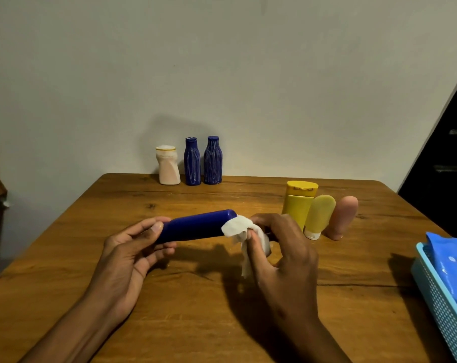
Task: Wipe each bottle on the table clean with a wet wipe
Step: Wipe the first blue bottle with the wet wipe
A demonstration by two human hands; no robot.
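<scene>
You have a long blue bottle [196, 226] lying sideways in the air, just above the middle of the counter [170, 310]. Your left hand [133, 254] holds one end of it, with the thumb and fingers curled round that end. Your right hand [279, 247] is at the other end. Its grip is closed on a white wet wipe [238, 227], and the wipe is pressed on the bottle there. A bit of the wipe hangs down under your fingers. So you look to be in the middle of rubbing this one bottle.

At the back of the counter, by the wall, stand three more: a small white bottle [168, 166] and two dark blue ribbed bottles [192, 162] [213, 161], close side by side. To the right, near your right hand, is a yellow bottle [299, 203] standing up. A yellow tube [319, 217] and a pink tube [344, 217] are just beside it, both tilted.

You cannot tell from here which of those six are clean and which are not. My guess is that the two groups may be the done ones and the ones still to do, but I cannot say which is which. At least the bottle in your hands is not finished yet.

At the far right edge sits a light blue basket [436, 297] with a blue pack [450, 263] in it, maybe the wipes.
</scene>
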